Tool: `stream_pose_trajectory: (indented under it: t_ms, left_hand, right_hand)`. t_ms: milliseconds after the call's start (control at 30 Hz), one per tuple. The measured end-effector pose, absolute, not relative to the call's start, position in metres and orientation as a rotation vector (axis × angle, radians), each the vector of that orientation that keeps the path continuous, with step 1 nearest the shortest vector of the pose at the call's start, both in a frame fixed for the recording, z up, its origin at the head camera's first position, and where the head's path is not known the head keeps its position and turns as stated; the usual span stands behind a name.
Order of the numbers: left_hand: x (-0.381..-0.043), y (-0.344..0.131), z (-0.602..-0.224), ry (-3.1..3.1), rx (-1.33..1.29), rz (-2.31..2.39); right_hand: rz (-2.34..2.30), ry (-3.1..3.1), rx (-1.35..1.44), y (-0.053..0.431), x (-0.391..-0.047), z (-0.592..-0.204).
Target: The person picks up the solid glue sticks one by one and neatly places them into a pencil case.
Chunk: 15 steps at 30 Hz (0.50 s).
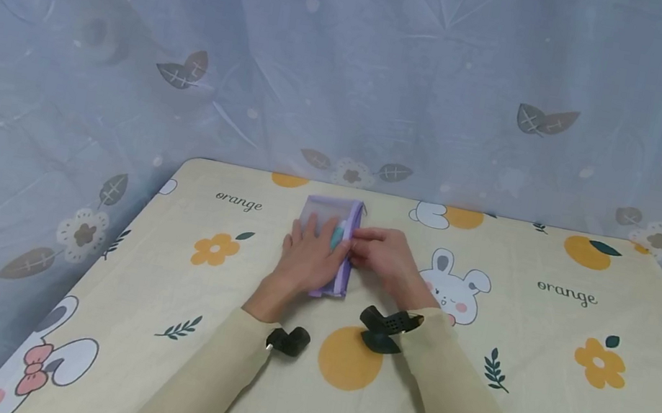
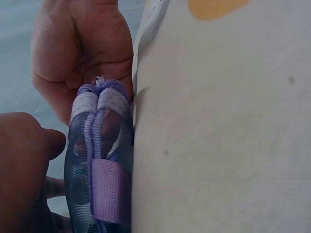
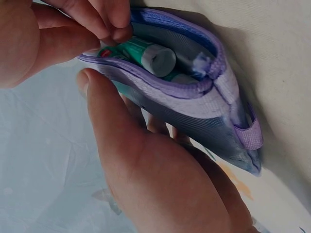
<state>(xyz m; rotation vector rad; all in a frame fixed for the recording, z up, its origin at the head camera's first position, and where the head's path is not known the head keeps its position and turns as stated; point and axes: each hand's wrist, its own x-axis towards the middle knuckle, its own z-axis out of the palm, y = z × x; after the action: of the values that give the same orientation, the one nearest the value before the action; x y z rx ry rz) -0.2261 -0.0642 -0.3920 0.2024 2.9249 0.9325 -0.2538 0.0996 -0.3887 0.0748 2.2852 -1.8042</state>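
A purple mesh zip pouch (image 1: pixel 343 267) stands partly on its side on the table, its zipped mouth parted toward the right. Inside, the right wrist view shows a green glue stick (image 3: pixel 138 52) with a whitish end, and part of another green tube below it. My left hand (image 1: pixel 311 258) lies over the pouch with fingers spread along the mesh and thumb at the edge of the mouth. Bent fingers of my right hand (image 1: pixel 385 256) reach into the opening and pinch at the far end of the green glue stick, which they partly cover.
A cream cloth printed with oranges, flowers and rabbits covers the table (image 1: pixel 437 400). Behind it and to the left hangs a grey-blue patterned curtain (image 1: pixel 356 57). Each wrist carries a small black camera (image 1: pixel 289 340) near the sleeve cuff.
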Motion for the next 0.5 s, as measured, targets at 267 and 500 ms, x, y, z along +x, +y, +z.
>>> stream_pose_trajectory:
  t_ms: [267,500]
  left_hand:
    - [-0.2288,-0.0614,-0.3913,2.955,0.245,0.961]
    - [-0.23,-0.0616,-0.3871,2.965,0.237,0.94]
  right_hand:
    - [-1.878,2.236,0.084,0.1052,-0.2561,-0.3904]
    - [-1.885,2.246,0.069,0.1083,-0.2572,-0.3871]
